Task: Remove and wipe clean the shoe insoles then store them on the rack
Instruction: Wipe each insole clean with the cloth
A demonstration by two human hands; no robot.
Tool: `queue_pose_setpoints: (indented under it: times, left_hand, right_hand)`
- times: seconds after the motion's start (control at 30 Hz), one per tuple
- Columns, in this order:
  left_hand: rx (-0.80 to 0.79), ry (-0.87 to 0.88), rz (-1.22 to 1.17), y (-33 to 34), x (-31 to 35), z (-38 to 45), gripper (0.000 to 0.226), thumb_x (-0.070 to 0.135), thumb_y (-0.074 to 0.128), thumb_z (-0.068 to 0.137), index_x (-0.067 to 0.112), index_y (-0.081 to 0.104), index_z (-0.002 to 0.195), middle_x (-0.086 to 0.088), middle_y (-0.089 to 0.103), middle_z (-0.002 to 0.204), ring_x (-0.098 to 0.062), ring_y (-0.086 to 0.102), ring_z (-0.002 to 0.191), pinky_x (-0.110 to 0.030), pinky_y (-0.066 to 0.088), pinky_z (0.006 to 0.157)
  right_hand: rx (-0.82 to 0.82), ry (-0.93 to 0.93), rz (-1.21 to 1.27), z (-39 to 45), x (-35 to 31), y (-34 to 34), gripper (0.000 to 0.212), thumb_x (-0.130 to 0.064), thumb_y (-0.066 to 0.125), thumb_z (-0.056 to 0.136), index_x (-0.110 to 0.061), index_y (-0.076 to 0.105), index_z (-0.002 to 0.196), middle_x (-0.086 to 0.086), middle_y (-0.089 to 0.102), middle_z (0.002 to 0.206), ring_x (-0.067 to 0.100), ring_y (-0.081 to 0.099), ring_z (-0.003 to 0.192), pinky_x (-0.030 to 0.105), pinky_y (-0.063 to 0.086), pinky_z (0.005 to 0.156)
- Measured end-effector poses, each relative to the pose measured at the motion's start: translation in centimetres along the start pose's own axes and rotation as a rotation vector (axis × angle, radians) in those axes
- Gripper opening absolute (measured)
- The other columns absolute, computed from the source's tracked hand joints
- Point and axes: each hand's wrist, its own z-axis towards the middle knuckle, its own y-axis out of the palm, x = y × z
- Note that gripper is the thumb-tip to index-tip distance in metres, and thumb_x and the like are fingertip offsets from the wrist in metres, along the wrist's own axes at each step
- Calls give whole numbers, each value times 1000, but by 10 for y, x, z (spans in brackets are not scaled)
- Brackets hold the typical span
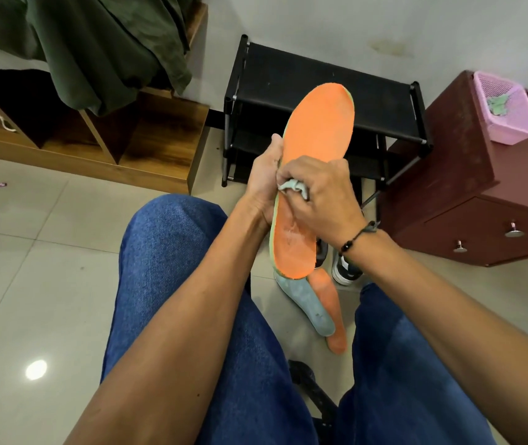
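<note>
My left hand (264, 178) grips the left edge of a long orange insole (317, 130) with a green rim, held upright in front of the black shoe rack (288, 72). My right hand (319, 191) pinches a small grey-white cloth (291, 185) and presses it against the insole's middle. On the floor between my knees lie a second orange insole (331, 311) and a grey-blue insole (307, 303), overlapping. A black and white shoe (346, 273) stands just beyond them, partly hidden by my right wrist.
A dark red cabinet (468, 175) with a pink basket (506, 114) stands right of the rack. A wooden shelf unit (147, 146) with a green garment (95, 43) draped over it is at the left. My blue-jeaned legs fill the foreground over a tiled floor (31, 252).
</note>
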Motion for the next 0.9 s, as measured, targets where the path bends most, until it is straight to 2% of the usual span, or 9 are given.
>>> queue_pose_setpoints:
  times: [0.07, 0.13, 0.3, 0.37, 0.43, 0.53, 0.63, 0.8, 0.9]
  left_hand:
    - [-6, -20, -3, 3, -1, -2, 58, 46, 19, 102, 4, 58, 92, -8, 69, 67, -16, 68, 61, -23, 56, 57]
    - [-6, -17, -17, 7, 1, -6, 59, 46, 18, 102, 4, 58, 93, -10, 70, 68, -17, 69, 61, -23, 56, 56]
    - [-17, 84, -48, 17, 6, -12, 55, 30, 26, 104, 5, 65, 75, -6, 65, 55, -13, 63, 48, -20, 52, 47]
    - [-62, 105, -58, 22, 5, -14, 60, 24, 27, 104, 7, 68, 62, -5, 62, 49, -14, 59, 40, -22, 50, 40]
    - [-110, 75, -75, 25, 6, -18, 54, 27, 27, 103, 8, 67, 73, -7, 65, 54, -20, 61, 43, -26, 50, 42]
    - [-92, 67, -60, 21, 9, -18, 43, 28, 24, 103, 10, 57, 84, -4, 65, 53, -18, 62, 43, -26, 50, 42]
    - [-46, 33, -73, 13, 6, -10, 51, 28, 29, 102, 11, 63, 67, -3, 61, 50, -15, 61, 44, -23, 51, 43]
    - [-33, 42, -64, 7, 6, -6, 65, 21, 27, 101, 11, 64, 50, -3, 56, 49, -10, 58, 45, -16, 49, 48]
    - [-7, 99, -1, 8, 5, -8, 61, 15, 24, 103, 9, 64, 58, -2, 60, 51, -9, 60, 46, -16, 50, 47]
  right_hand:
    - [-31, 6, 25, -5, -1, -6, 14, -7, 53, 72, -14, 64, 77, -2, 65, 77, 20, 62, 75, 35, 25, 70]
    - [-71, 26, 128, -3, 3, -17, 16, -6, 55, 71, -12, 67, 78, -3, 67, 79, 15, 62, 74, 38, 36, 72]
    - [58, 87, 160, 31, 15, -40, 16, -4, 54, 71, -5, 67, 79, -6, 61, 77, 2, 50, 63, 19, 39, 60]
    - [93, 121, 104, 52, 24, -41, 17, -6, 51, 72, -6, 66, 80, -8, 59, 77, 2, 48, 63, 29, 43, 66]
    - [57, 117, -8, 69, 33, -37, 20, -7, 49, 72, -10, 65, 83, -4, 64, 81, 14, 56, 74, 41, 45, 78]
    - [-69, 104, -148, 76, 39, -23, 21, -7, 48, 75, -10, 63, 89, 4, 67, 90, 27, 59, 88, 43, 39, 90]
    - [-118, 47, -137, 64, 33, -11, 21, -11, 44, 73, -12, 61, 85, 3, 65, 87, 27, 59, 87, 43, 39, 82]
    - [-120, -64, -113, 32, 13, -6, 16, -10, 45, 71, -14, 60, 75, 0, 63, 78, 25, 58, 79, 32, 20, 68]
    - [-154, -143, -82, 16, 7, -9, 16, -14, 43, 72, -15, 59, 75, -2, 62, 74, 22, 57, 75, 33, 24, 67]
